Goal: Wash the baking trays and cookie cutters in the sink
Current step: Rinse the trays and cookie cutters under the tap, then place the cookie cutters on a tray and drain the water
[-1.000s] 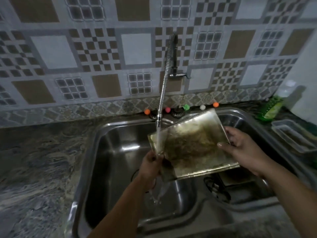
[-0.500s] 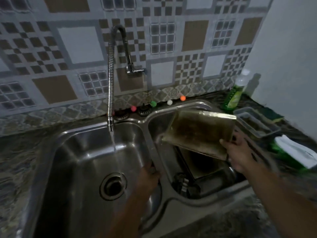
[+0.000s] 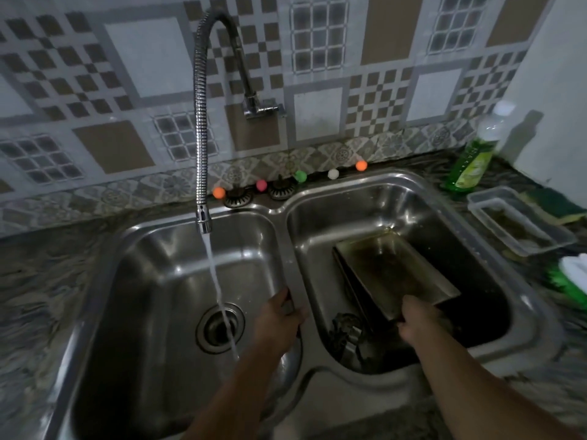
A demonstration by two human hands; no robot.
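Item: baking tray (image 3: 390,268), right of centre frame, tilted in the right basin of the sink (image 3: 365,188). My right hand (image 3: 416,322) grips its near edge, fingers curled over the rim. Likely stiff metal, light, greasy and wet, so slippery; best held by the rim. My left hand (image 3: 279,319) rests on the divider between basins, fingers curled over it, holding nothing else. Dark objects (image 3: 346,331) below the tray, possibly cookie cutters, crowd the basin. Faucet (image 3: 201,128) runs into the left basin. Soap bottle (image 3: 473,160), plastic container (image 3: 521,223) upper right.
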